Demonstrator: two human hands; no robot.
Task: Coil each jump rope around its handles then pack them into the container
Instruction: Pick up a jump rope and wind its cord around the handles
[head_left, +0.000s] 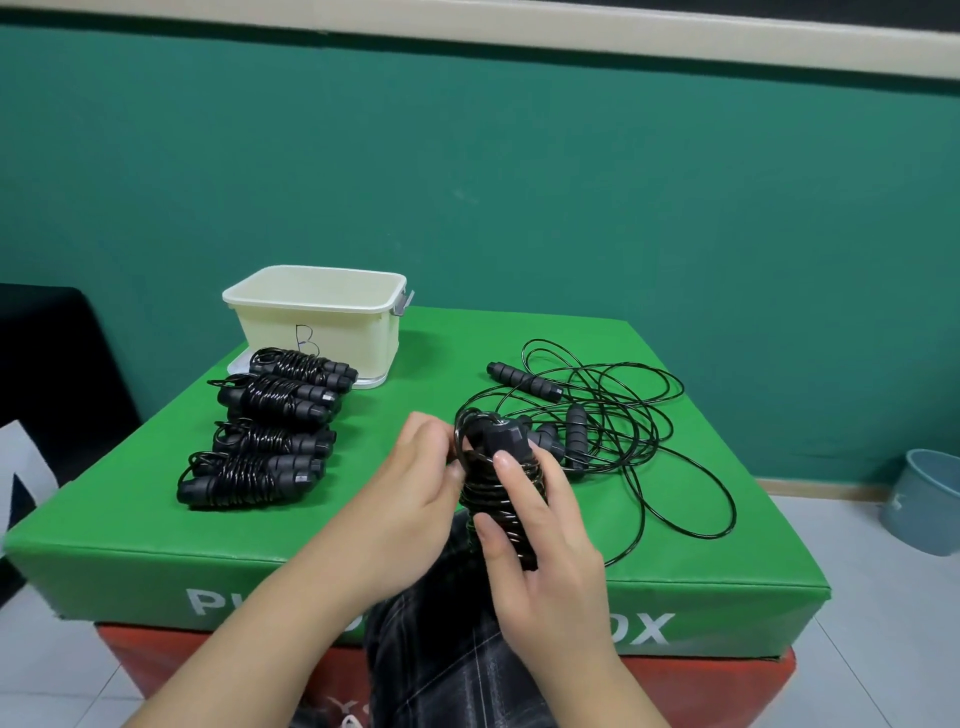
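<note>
My right hand (540, 525) grips a black jump rope bundle (493, 457), its cord coiled round the two handles, held upright over the near edge of the green box (405, 551). My left hand (421, 478) pinches the cord loop at the bundle's top left. Several coiled black ropes (265, 431) lie in a row on the left of the box. Behind them stands a cream container (317, 322), open, marked "B". Loose, tangled black ropes (608, 415) with several handles sprawl on the right.
The green box sits on a red box (727, 691). A grey bucket (930, 499) stands on the tiled floor at the right. A dark chair (47, 374) is at the left. A green wall rises behind. My checked trouser leg shows below the hands.
</note>
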